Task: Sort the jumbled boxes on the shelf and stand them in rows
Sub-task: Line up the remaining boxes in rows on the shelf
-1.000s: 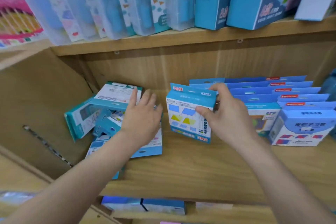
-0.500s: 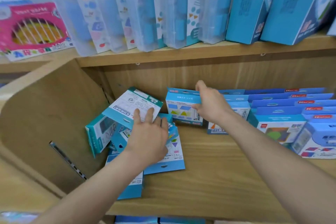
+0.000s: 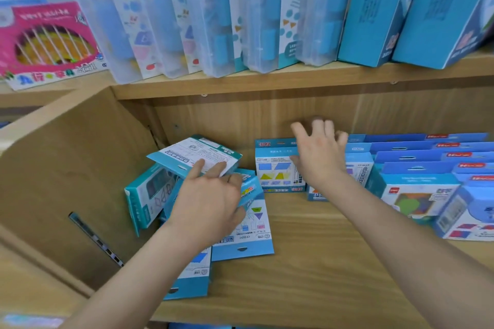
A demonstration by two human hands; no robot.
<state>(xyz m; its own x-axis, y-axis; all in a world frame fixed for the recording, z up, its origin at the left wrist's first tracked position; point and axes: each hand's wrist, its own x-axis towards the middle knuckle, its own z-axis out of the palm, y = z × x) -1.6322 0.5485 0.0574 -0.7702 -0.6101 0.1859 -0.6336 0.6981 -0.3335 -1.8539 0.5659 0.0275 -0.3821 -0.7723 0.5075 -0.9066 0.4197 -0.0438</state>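
Right hand (image 3: 320,157), fingers (image 3: 327,128) spread wide, is at the upright box (image 3: 275,168), which could tip forward unsupported. Left hand (image 3: 211,195) lies straight-fingered on the jumbled pile (image 3: 240,238), which might slide.

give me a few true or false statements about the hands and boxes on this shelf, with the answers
1. The left hand rests on the jumbled pile of boxes. True.
2. The right hand holds a box lifted off the shelf. False: its fingers are spread at the standing box, which stands on the shelf board.
3. The rows of blue boxes stand to the right of the right hand. True.
4. The pink box lies in the jumbled pile. False: it sits on the level above, far left.
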